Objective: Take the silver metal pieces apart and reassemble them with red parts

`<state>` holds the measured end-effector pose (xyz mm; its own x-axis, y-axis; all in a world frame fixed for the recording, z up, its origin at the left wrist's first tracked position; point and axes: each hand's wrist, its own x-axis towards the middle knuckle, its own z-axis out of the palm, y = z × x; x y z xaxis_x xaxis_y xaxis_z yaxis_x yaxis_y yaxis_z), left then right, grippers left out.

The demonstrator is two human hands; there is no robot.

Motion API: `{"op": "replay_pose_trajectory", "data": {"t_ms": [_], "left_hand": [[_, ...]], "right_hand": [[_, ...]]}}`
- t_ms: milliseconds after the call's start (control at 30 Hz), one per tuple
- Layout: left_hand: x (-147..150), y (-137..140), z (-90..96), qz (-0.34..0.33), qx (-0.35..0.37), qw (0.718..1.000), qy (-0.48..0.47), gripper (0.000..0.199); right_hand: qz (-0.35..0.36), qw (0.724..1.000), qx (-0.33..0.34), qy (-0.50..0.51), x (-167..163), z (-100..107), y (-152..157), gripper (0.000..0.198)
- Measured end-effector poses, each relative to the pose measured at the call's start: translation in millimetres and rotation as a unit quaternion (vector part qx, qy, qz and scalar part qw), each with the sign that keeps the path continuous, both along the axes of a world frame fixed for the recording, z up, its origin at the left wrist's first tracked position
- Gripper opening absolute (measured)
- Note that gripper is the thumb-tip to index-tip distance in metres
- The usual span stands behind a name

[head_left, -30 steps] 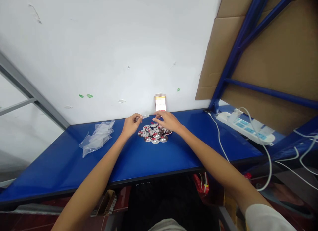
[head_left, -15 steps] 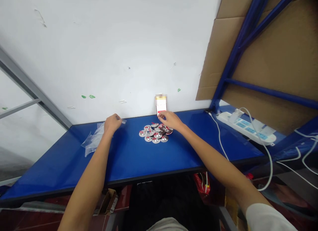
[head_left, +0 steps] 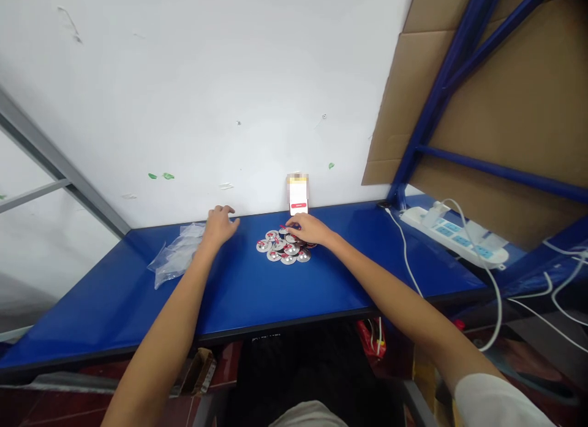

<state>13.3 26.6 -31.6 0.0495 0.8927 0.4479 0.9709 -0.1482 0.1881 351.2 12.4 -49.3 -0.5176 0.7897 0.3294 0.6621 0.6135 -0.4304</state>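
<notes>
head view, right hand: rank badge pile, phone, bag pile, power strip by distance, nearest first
From the right hand:
1. Badge pile, under its fingers, touching.
2. Phone, just behind it, propped against the wall.
3. Bag pile, to the left, past the left hand.
4. Power strip, far right; close to the bags in distance, so that order is uncertain.

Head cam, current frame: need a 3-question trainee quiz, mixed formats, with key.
1. True or false: the right hand rests on the pile of round badges.
2. Which thing lies nearest the left hand? A) the heap of clear plastic bags B) the white power strip C) the small card propped against the wall
3. Fill in: the power strip sits at the ____ end of the blue table, as the person sees it.

Key: 1 true; 2 A; 3 right.
</notes>
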Motion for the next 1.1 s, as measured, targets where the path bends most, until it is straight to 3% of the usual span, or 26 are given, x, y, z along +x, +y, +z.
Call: {"op": "replay_pose_trajectory", "data": {"t_ms": [133, 233, 300, 800, 967, 1100], "left_hand": [[42, -5, -12.2, -0.198, -0.062, 0.97, -0.125, 0.025], [70, -14, -22.9, -0.27, -0.074, 0.952, -0.123, 0.026], [81, -19, -27.1, -0.294, -0.069, 0.948, -0.097, 0.027], [86, -26, -24.0, -0.303, -0.05, 0.948, -0.087, 0.031], [90, -34, -17.4, -0.305, -0.051, 0.939, -0.151, 0.032], [96, -38, -14.7, -0.314, -0.024, 0.917, -0.245, 0.033]], "right_hand": [[-0.002, 1.0, -0.015, 0.01, -4, -7, 5, 0.022], [0.008, 1.0, -0.017, 0.015, -3, -10, 9, 0.031], [0.019, 1.0, -0.012, 0.01, -2, -11, 10, 0.027], [0.005, 0.997, 0.044, 0.063, -12, -15, 12, 0.004], [-0.009, 0.986, 0.019, 0.168, -15, -6, 3, 0.005], [-0.029, 0.968, 0.02, 0.25, -19, 2, -5, 0.006]]}}
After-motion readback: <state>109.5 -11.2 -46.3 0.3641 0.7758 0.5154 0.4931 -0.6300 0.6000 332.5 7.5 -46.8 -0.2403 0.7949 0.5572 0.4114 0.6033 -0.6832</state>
